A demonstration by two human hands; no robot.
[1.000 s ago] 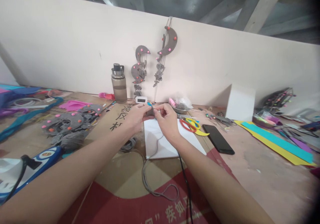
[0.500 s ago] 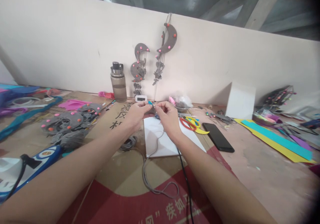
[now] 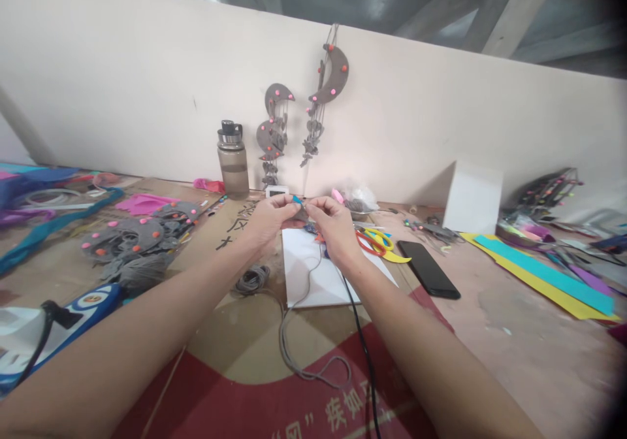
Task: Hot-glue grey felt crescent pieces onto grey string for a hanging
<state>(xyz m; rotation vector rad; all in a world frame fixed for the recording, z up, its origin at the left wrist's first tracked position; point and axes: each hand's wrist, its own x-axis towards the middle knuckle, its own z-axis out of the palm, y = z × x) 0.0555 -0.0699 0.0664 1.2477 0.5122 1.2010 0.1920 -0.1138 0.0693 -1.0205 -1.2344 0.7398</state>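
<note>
Small gray piece [image 3: 300, 215] was largely covered by the hands [image 3: 300, 220].
Fingers hid part of the white timer [image 3: 277, 191], and its readout was too small to tell; the right wrist blocked some of the white sheet [image 3: 306, 276]; the blue-and-white package [image 3: 93, 305] and the black cord [image 3: 360, 334] ran off the picture's edges.

a craft workspace, by the look of it: a paint-smudged worktable [image 3: 494, 347] spread with felt strips [image 3: 543, 276], scissors [image 3: 377, 243] and grey cord [image 3: 252, 281], with pompom-dotted crescent hangings [image 3: 336, 76] on the white partition [image 3: 416, 112] behind.
</note>
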